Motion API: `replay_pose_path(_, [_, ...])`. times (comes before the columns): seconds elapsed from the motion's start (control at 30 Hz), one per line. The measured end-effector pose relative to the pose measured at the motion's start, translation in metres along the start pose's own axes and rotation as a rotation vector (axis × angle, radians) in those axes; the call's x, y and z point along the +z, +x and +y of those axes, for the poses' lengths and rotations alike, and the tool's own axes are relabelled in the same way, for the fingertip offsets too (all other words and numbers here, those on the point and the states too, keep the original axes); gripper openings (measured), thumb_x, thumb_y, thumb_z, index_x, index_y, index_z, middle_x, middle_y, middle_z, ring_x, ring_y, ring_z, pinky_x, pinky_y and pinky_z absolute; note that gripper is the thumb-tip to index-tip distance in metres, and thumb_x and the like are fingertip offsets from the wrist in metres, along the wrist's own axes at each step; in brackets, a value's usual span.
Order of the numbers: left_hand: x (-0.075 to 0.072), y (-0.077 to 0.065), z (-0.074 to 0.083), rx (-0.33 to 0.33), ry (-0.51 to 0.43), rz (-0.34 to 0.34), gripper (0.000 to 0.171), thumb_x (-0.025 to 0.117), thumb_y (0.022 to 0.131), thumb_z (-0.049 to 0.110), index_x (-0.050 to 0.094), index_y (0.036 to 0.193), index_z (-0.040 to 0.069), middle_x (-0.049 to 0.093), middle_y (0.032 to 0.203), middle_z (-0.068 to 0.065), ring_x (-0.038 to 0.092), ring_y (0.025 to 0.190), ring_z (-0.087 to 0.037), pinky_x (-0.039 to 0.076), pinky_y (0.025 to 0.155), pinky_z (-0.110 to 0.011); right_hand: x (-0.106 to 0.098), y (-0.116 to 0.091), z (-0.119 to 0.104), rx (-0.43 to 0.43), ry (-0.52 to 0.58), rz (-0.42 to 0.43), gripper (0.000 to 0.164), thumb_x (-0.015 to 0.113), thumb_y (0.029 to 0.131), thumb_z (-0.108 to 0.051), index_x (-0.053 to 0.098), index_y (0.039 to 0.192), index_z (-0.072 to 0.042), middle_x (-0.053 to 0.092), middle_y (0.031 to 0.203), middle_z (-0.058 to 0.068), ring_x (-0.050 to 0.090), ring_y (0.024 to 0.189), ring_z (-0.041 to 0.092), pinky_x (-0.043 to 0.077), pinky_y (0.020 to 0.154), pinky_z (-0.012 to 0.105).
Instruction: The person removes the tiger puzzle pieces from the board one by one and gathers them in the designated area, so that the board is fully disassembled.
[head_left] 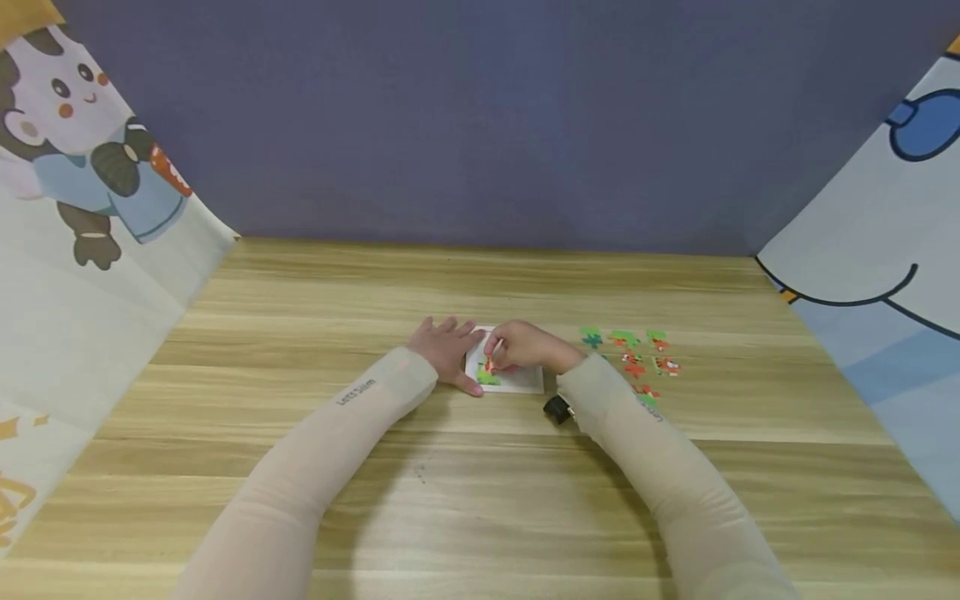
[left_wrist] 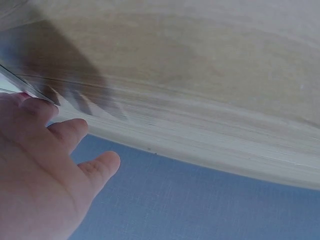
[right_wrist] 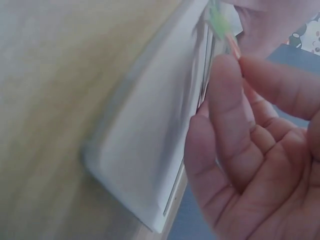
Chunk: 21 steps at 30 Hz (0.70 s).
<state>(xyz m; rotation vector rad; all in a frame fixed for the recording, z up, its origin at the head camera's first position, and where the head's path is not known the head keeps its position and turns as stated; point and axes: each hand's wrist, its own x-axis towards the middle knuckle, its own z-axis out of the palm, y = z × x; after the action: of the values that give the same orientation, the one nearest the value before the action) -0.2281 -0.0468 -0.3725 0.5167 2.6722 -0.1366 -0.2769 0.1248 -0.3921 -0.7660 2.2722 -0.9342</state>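
A white puzzle board (head_left: 525,382) lies on the table between both hands. My left hand (head_left: 447,350) rests along its left edge, fingers spread away from me and thumb near the lower left corner. In the left wrist view the fingers (left_wrist: 100,167) look loosely extended. Above the board, my right hand (head_left: 521,343) pinches a small red puzzle piece (right_wrist: 233,46) between thumb and fingertips. Green puzzle pieces (head_left: 487,378) show at the board's left side, just below that pinch. The right fingers partly cover the piece.
Several loose red and green puzzle pieces (head_left: 633,363) lie spread to the right of the board, some partly behind the right sleeve (head_left: 622,408). A small black object (head_left: 557,409) sits just below the board's right corner. A dark blue-grey panel (head_left: 480,125) stands behind the wooden table (head_left: 450,500).
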Motion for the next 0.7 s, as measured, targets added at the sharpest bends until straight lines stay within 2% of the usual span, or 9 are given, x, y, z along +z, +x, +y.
replay_pose_path(0.1, [0.0,0.0,0.0,0.006,0.004,0.004,0.104,0.061,0.075,0.072,0.019,0.155,0.02,0.012,0.16,-0.003,0.013,0.145,-0.031,0.011,0.114,-0.056,0.0,-0.009,-0.008,0.042,0.034,0.017,0.016,0.061,0.079,0.009,0.064,0.093,0.003,0.061,0.067,0.004,0.053,0.059,0.01,0.046,0.059,0.023])
replay_pose_path(0.3, [0.0,-0.001,0.001,0.008,0.004,0.004,0.105,0.061,0.075,0.072,0.018,0.155,0.02,0.011,0.16,-0.003,0.013,0.145,-0.031,0.01,0.114,-0.055,-0.002,-0.017,-0.008,0.066,0.101,0.04,0.022,0.054,0.082,0.011,0.062,0.102,0.007,0.06,0.074,0.006,0.056,0.062,0.011,0.049,0.06,0.023])
replay_pose_path(0.53, [0.002,0.002,-0.002,0.017,0.002,0.002,0.106,0.06,0.075,0.072,0.016,0.155,0.018,0.008,0.16,-0.004,0.008,0.145,-0.03,0.008,0.115,-0.053,-0.01,-0.027,0.003,0.067,0.127,0.076,0.024,0.054,0.082,0.008,0.063,0.104,0.007,0.061,0.075,0.006,0.056,0.064,0.011,0.049,0.062,0.024])
replay_pose_path(0.7, [0.004,0.004,-0.004,0.07,-0.03,-0.003,0.104,0.061,0.077,0.068,0.016,0.155,0.016,0.004,0.16,-0.004,0.002,0.146,-0.028,0.003,0.115,-0.051,-0.019,-0.04,0.015,0.089,0.202,0.083,0.022,0.054,0.089,0.006,0.06,0.11,0.009,0.061,0.074,0.007,0.058,0.065,0.012,0.051,0.063,0.026])
